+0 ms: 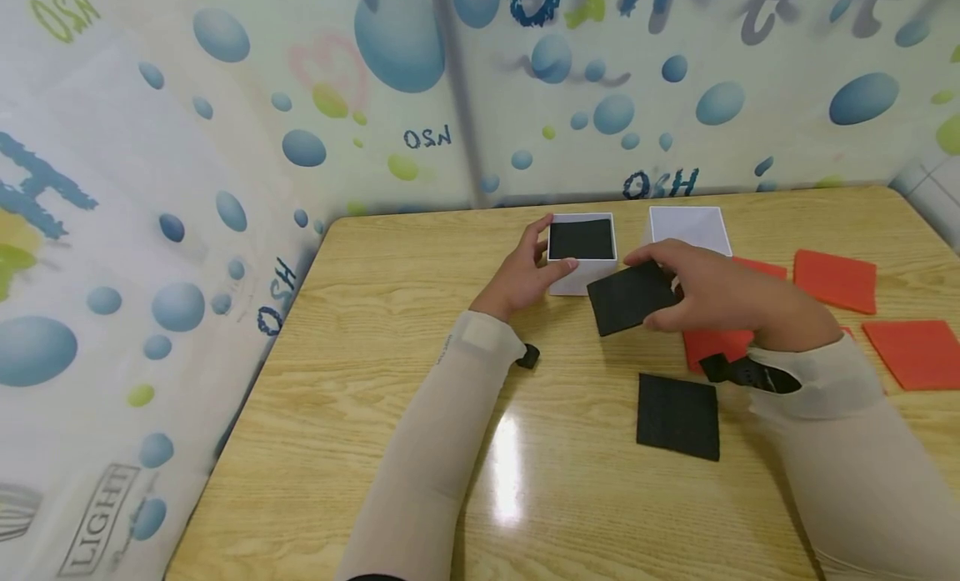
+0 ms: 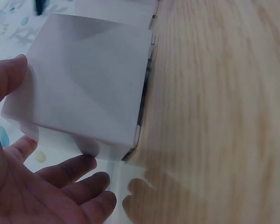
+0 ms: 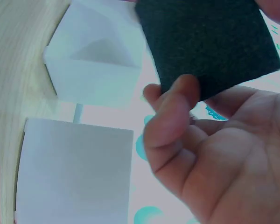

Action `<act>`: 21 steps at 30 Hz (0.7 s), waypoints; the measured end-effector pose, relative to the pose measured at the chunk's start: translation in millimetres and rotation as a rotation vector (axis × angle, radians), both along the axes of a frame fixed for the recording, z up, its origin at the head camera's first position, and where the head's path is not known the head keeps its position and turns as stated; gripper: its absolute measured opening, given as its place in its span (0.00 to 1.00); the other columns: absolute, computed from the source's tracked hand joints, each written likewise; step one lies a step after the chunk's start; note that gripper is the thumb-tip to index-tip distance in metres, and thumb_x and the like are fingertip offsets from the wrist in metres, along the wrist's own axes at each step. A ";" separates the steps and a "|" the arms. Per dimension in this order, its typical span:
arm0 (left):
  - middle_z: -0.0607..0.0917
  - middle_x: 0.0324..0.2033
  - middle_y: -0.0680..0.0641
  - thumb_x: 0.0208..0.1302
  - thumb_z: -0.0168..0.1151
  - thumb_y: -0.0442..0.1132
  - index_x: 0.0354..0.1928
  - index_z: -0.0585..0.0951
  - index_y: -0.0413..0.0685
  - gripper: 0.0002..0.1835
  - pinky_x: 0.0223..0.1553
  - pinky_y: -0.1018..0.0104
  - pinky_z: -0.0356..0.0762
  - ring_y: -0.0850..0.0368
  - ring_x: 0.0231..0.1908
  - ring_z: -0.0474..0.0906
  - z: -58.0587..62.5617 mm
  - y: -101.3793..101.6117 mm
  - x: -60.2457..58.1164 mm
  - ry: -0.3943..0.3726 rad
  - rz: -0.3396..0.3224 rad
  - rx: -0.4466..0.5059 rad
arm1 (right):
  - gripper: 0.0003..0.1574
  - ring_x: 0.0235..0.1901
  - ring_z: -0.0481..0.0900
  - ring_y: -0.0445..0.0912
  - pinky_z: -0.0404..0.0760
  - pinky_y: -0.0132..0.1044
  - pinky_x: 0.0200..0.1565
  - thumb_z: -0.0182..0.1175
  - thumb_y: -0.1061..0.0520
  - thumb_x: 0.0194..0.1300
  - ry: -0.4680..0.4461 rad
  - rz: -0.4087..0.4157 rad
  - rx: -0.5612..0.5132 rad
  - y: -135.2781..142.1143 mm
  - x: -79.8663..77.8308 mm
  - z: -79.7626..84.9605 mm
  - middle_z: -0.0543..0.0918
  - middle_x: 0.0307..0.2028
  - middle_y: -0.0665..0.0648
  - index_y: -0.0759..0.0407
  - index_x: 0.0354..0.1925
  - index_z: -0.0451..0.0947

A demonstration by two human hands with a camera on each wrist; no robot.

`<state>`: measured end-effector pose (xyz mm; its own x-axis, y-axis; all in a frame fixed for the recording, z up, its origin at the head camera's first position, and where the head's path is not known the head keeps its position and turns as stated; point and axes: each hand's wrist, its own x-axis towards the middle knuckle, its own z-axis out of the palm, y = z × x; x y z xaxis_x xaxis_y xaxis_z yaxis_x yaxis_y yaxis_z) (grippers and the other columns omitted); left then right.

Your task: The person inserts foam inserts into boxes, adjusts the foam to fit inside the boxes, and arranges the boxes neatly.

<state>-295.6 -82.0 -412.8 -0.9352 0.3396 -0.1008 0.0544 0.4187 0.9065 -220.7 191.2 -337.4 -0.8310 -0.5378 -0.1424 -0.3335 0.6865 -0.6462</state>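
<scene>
My left hand (image 1: 522, 272) holds a white box (image 1: 583, 277) by its left side, thumb at the front and fingers toward the back corner. Inside the box, near the rim, lies a black square (image 1: 582, 239). Just in front of the box's right corner, my right hand (image 1: 712, 293) pinches another thin black square (image 1: 632, 299) between thumb and fingers. In the right wrist view this square (image 3: 210, 46) has a felt-like surface and is held up at a tilt. A further black square (image 1: 678, 418) lies flat on the table, nearer to me.
A second white box (image 1: 688, 229) stands to the right of the first. Several red squares lie on the right of the wooden table (image 1: 360, 314), among them one red square (image 1: 835, 281) at the back and another (image 1: 911, 354) nearer. A patterned curtain (image 1: 510, 114) hangs behind.
</scene>
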 end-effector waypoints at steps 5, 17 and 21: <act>0.64 0.80 0.47 0.73 0.67 0.55 0.83 0.50 0.78 0.46 0.78 0.49 0.62 0.50 0.79 0.63 1.6 0.3 1.3 0.006 0.001 -0.015 | 0.45 0.46 0.81 0.54 0.82 0.40 0.47 0.73 0.62 0.64 0.021 -0.017 -0.144 0.0 0.3 2.6 0.77 0.58 0.63 0.64 0.73 0.65; 0.64 0.80 0.45 0.74 0.63 0.53 0.84 0.49 0.74 0.45 0.79 0.49 0.59 0.51 0.79 0.61 1.1 -0.8 0.4 0.038 -0.009 -0.059 | 0.39 0.52 0.77 0.61 0.80 0.31 0.44 0.71 0.59 0.66 0.060 -0.202 -0.281 -22.4 -6.7 -15.0 0.70 0.66 0.66 0.63 0.71 0.69; 0.63 0.81 0.46 0.74 0.62 0.54 0.84 0.48 0.77 0.44 0.79 0.50 0.59 0.52 0.80 0.60 0.1 -1.3 -0.3 0.039 -0.008 -0.076 | 0.38 0.54 0.76 0.61 0.79 0.35 0.47 0.72 0.57 0.67 0.086 -0.258 -0.271 -30.6 -8.2 -19.4 0.67 0.70 0.65 0.63 0.70 0.70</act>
